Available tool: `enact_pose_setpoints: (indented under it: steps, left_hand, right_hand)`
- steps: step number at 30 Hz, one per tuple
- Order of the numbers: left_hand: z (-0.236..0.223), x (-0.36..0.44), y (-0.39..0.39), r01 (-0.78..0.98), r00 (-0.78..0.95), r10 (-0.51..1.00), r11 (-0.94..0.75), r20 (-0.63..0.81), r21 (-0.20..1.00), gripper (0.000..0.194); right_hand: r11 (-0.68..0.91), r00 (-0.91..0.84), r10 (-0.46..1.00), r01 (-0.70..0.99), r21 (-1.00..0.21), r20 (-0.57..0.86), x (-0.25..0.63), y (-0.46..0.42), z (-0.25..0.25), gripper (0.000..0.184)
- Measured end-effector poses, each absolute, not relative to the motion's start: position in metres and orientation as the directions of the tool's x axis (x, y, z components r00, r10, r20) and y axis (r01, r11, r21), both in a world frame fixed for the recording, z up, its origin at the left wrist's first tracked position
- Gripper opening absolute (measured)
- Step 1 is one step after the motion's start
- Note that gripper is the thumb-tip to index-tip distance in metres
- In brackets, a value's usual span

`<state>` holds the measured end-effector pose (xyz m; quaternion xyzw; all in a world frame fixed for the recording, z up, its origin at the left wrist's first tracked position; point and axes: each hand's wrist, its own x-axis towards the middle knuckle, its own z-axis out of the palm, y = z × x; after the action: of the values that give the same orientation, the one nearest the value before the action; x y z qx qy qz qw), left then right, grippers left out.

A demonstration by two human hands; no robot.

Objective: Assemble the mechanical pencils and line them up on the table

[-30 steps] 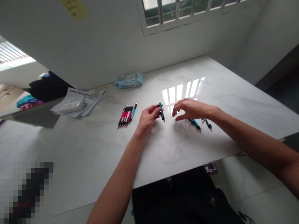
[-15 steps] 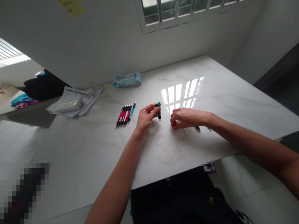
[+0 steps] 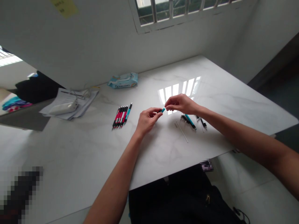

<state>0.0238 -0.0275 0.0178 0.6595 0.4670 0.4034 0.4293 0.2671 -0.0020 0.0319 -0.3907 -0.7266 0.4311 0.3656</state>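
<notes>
My left hand [image 3: 147, 121] pinches a short teal and black pen part [image 3: 163, 110] between thumb and fingers, its teal end turned toward the right. Meeting that end are the closed fingertips of my right hand [image 3: 183, 104]; a small pale bit shows there, too small to name. Below my right hand lie a teal pen barrel [image 3: 191, 122], black pen parts [image 3: 184, 118] and a thin white refill [image 3: 182, 132]. A tiny piece [image 3: 176, 125], perhaps a spring, rests by the refill's upper end. More black parts [image 3: 204, 124] lie under my right forearm.
Several red-and-black pens [image 3: 120, 116] and a teal one [image 3: 128, 113] lie side by side left of my hands. A blue wipes pack [image 3: 123, 81] sits near the wall. Papers [image 3: 90, 98] with a white device [image 3: 63, 108] are at the far left of the marble-patterned table [image 3: 93, 165].
My right hand has risen from the table to the pen part in my left hand. The pen part has tilted from upright to pointing right. Loose parts beneath my right hand are now uncovered.
</notes>
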Motion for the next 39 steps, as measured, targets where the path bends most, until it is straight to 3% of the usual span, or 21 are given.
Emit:
enact_pose_setpoints:
  steps: [5,12,17,20,23,25,28,30,33,39]
  left_hand:
    - [0.019,0.026,-0.029,0.263,0.271,0.954,-0.199,0.126,0.944,0.034]
    - [0.019,0.027,-0.030,0.234,0.326,0.936,-0.216,0.133,0.948,0.035]
    - [0.023,0.030,-0.034,0.141,0.348,0.929,-0.185,0.126,0.973,0.038]
    - [0.025,0.030,-0.033,0.104,0.309,0.941,-0.174,0.135,0.979,0.040]
    - [0.025,0.027,-0.028,0.066,0.211,0.965,-0.176,0.159,0.982,0.043]
    - [0.024,0.025,-0.024,0.038,0.149,0.974,-0.176,0.169,0.984,0.045]
    - [0.021,0.021,-0.020,0.004,0.108,0.980,-0.167,0.165,0.986,0.046]
    - [0.019,0.020,-0.019,-0.006,0.107,0.981,-0.161,0.161,0.987,0.046]
    - [0.019,0.021,-0.020,-0.004,0.113,0.981,-0.160,0.159,0.987,0.045]
    - [0.020,0.023,-0.021,0.009,0.109,0.982,-0.155,0.153,0.988,0.044]
  right_hand:
    - [0.303,-0.443,0.880,0.246,-0.921,0.172,0.265,-0.004,0.031,0.029]
    - [0.209,-0.518,0.845,0.084,-0.974,0.136,0.264,-0.002,0.029,0.032]
    - [0.257,-0.546,0.822,0.106,-0.961,0.159,0.265,-0.003,0.030,0.036]
    - [0.362,-0.546,0.815,0.218,-0.906,0.194,0.274,-0.002,0.039,0.037]
    - [0.517,-0.625,0.751,0.354,-0.779,0.214,0.290,-0.002,0.055,0.030]
    - [0.588,-0.762,0.641,0.413,-0.695,0.089,0.299,-0.004,0.065,0.021]
    - [0.619,-0.850,0.513,0.462,-0.635,-0.120,0.303,-0.011,0.071,0.015]
    - [0.630,-0.858,0.483,0.480,-0.610,-0.176,0.300,-0.016,0.070,0.022]
    - [0.656,-0.858,0.470,0.497,-0.567,-0.208,0.291,-0.024,0.064,0.028]
    - [0.708,-0.861,0.478,0.495,-0.503,-0.174,0.280,-0.030,0.062,0.021]
